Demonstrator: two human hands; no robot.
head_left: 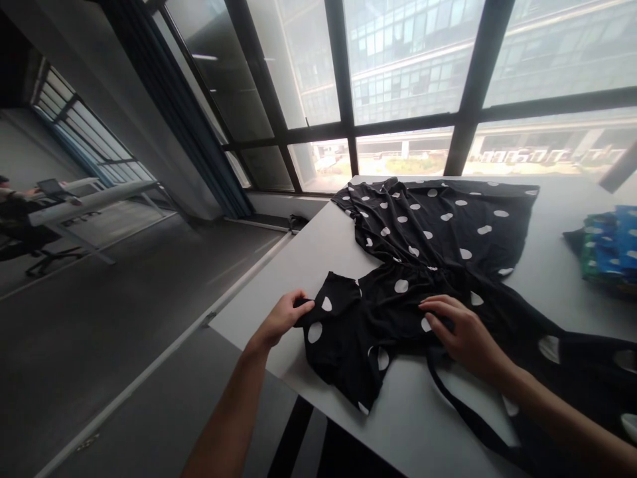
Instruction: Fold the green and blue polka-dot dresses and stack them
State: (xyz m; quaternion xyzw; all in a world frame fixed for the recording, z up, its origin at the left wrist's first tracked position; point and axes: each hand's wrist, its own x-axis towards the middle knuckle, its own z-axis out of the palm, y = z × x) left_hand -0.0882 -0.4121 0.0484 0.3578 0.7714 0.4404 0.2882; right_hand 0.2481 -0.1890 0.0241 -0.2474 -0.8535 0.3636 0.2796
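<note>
A black dress with white polka dots (pixel 398 312) lies spread and wrinkled on a white table (pixel 303 255). Gathered seams run across its middle, and a long black tie (pixel 462 411) trails toward the near side. At the left edge of the dress, my left hand (pixel 283 318) is closed, pinching the cloth between thumb and fingers. My right hand (pixel 460 332) rests on the middle of the dress, touching it with the fingertips. Its fingers are stretched out, with the thumb a little apart from them.
Folded blue and green patterned cloth (pixel 610 245) lies at the table's right. Behind the table are large windows (pixel 408 60) and a dark blue curtain (pixel 184 113). At far left, a person (pixel 20 212) sits at a desk (pixel 99 199) with a laptop (pixel 52 189).
</note>
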